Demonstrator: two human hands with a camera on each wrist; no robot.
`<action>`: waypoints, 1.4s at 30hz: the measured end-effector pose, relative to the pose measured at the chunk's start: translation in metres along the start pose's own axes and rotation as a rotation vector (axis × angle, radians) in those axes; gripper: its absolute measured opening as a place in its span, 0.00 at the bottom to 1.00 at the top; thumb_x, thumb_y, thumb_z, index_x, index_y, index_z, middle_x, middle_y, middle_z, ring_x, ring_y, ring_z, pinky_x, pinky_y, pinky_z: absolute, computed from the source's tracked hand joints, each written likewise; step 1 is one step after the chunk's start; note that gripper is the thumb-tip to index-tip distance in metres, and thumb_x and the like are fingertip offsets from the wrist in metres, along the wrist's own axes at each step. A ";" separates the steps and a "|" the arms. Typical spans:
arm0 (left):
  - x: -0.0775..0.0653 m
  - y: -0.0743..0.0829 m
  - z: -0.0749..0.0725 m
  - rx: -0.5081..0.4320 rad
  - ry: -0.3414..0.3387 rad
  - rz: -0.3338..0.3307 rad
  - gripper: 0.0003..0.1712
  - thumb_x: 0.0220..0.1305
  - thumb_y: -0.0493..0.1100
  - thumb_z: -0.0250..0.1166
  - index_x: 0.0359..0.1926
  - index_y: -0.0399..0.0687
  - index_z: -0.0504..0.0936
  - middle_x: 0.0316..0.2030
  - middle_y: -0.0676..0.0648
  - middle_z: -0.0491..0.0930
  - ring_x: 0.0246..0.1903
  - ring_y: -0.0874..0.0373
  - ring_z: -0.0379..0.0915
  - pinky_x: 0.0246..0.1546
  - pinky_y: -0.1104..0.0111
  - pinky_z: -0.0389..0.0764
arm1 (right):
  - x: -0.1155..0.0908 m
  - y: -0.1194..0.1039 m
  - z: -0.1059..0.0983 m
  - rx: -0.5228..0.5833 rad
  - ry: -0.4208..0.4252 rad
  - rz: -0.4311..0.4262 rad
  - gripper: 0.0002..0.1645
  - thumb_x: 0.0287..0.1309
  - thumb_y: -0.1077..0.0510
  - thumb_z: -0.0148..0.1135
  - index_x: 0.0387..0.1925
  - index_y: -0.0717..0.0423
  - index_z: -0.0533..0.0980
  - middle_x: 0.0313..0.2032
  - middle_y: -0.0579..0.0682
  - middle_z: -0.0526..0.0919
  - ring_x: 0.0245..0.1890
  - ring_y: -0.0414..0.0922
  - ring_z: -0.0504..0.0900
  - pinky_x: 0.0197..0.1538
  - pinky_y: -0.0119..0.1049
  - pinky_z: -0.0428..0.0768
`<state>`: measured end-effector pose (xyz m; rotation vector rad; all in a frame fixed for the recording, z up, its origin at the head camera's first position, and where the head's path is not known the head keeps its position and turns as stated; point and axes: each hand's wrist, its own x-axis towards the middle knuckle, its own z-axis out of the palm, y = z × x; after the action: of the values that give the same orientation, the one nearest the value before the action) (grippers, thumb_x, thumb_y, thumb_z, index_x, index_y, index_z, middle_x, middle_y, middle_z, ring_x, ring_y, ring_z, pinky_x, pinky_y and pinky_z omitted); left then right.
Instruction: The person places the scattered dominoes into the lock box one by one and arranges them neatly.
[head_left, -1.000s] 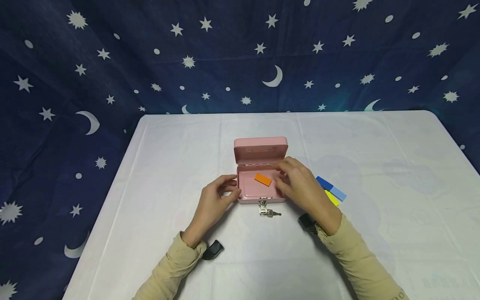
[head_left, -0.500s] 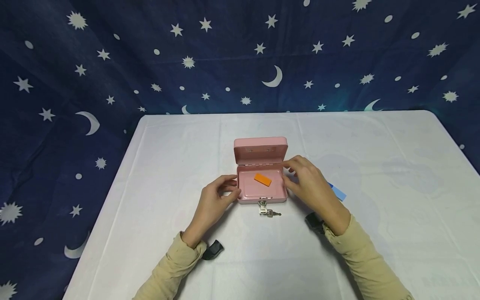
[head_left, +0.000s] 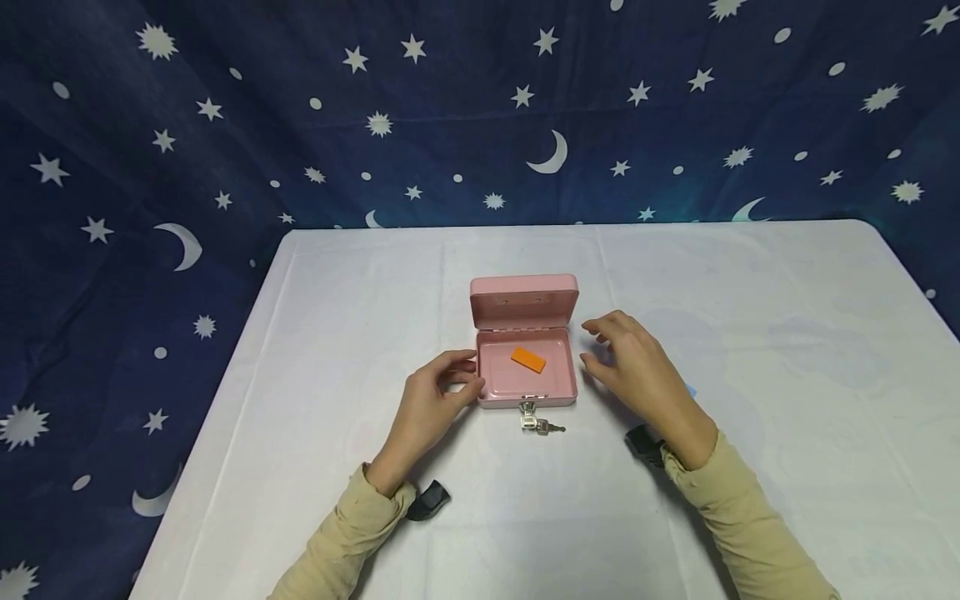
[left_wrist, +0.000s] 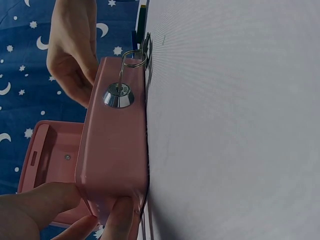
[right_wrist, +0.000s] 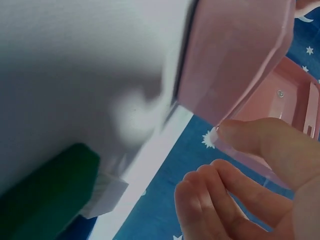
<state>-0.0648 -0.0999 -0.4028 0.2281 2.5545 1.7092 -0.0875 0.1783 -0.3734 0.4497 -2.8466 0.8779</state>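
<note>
A pink metal cash box [head_left: 526, 401] stands on the white-covered table with its lid [head_left: 524, 300] raised. Inside lies an orange block [head_left: 528, 360]. A key sits in the front lock [left_wrist: 118, 95], with a ring [left_wrist: 134, 59] and another key [head_left: 551, 427] hanging from it. My left hand [head_left: 435, 396] holds the box's left wall, thumb at the rim and fingers against the outer side. Off the right side, my right hand [head_left: 645, 375] is held with loosely bent fingers and nothing between them; a gap separates it from the box in the head view.
Behind my right wrist a sliver of a light blue block [head_left: 691, 391] shows. The right wrist view has a blurred green block [right_wrist: 50, 187] close by. A dark blue curtain [head_left: 420, 100] with stars and moons hangs beyond the table's far edge.
My right hand has drawn back to the right, from over the box's right side to outside it, covering most of the coloured blocks. The left hand, box and orange block keep their places.
</note>
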 end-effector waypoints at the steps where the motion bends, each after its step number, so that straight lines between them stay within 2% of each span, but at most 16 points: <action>1: 0.000 0.000 0.000 -0.004 -0.001 0.002 0.22 0.61 0.34 0.70 0.57 0.40 0.80 0.48 0.43 0.85 0.41 0.55 0.85 0.36 0.76 0.83 | 0.000 0.001 0.000 -0.004 -0.003 0.002 0.22 0.52 0.67 0.69 0.50 0.68 0.78 0.44 0.61 0.81 0.38 0.54 0.80 0.42 0.48 0.80; 8: 0.001 0.000 0.000 -0.008 -0.002 0.005 0.22 0.61 0.33 0.69 0.56 0.38 0.80 0.48 0.43 0.85 0.42 0.54 0.85 0.36 0.75 0.83 | 0.000 0.009 0.000 -0.034 -0.017 0.032 0.25 0.51 0.66 0.71 0.52 0.71 0.77 0.46 0.63 0.80 0.43 0.56 0.76 0.46 0.51 0.79; 24: 0.001 0.000 0.000 0.010 0.003 -0.001 0.22 0.60 0.34 0.70 0.56 0.39 0.81 0.48 0.43 0.85 0.41 0.55 0.85 0.34 0.77 0.81 | -0.004 0.022 -0.003 -0.043 -0.040 0.075 0.27 0.52 0.65 0.71 0.54 0.72 0.76 0.49 0.66 0.77 0.45 0.58 0.74 0.49 0.54 0.75; 32: 0.001 -0.001 0.000 0.014 0.002 -0.009 0.22 0.60 0.35 0.70 0.56 0.40 0.81 0.47 0.45 0.86 0.41 0.56 0.84 0.34 0.77 0.81 | -0.005 0.026 -0.004 -0.044 -0.049 0.078 0.28 0.52 0.66 0.71 0.54 0.73 0.75 0.49 0.68 0.76 0.45 0.59 0.74 0.49 0.55 0.75; 42: 0.001 0.000 0.000 -0.002 0.005 -0.009 0.22 0.60 0.35 0.70 0.56 0.41 0.81 0.47 0.45 0.86 0.41 0.56 0.84 0.35 0.77 0.82 | -0.006 0.029 -0.006 -0.046 -0.093 0.123 0.27 0.53 0.66 0.70 0.54 0.74 0.75 0.50 0.70 0.75 0.48 0.61 0.75 0.53 0.58 0.75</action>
<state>-0.0656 -0.0999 -0.4032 0.2128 2.5534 1.7109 -0.0910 0.2058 -0.3847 0.3214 -3.0006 0.8309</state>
